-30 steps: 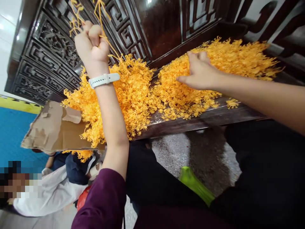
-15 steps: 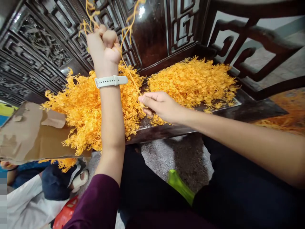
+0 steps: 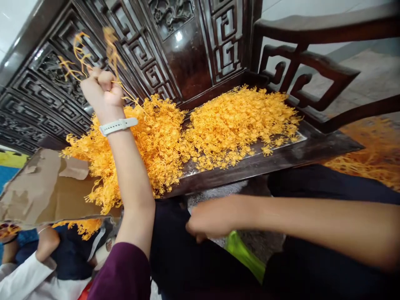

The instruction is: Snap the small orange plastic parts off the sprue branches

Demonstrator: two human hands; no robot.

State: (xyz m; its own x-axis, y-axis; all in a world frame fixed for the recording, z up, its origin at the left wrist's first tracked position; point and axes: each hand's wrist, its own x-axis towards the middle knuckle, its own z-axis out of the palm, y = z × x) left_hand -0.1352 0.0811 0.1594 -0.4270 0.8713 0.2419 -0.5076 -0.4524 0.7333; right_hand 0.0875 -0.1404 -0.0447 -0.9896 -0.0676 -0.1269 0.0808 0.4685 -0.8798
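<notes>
My left hand (image 3: 104,89) is raised at the upper left, closed round several thin, branching yellow-orange plastic stems (image 3: 81,54) that stick out above and beside the fist. A light wristband (image 3: 120,126) is on that wrist. Below and behind this arm spreads a heap of the same yellow-orange sprigs (image 3: 162,146). My right hand (image 3: 215,218) hangs low in front of the bench, over my dark-clothed leg. It is somewhat blurred, with its fingers curled in; whatever they hold, if anything, is hidden.
A second yellow-orange pile (image 3: 240,125) lies on the dark carved wooden bench (image 3: 218,173). Cardboard (image 3: 40,187) juts out at left. Something bright green (image 3: 245,254) is below my right hand. More orange strands (image 3: 368,162) lie at right. Another person's white sleeve (image 3: 28,275) shows lower left.
My right hand has left the strand it was pinching at the bench and moved down towards my lap. My left fist, with its stems, appears further left and lower as the view has shifted.
</notes>
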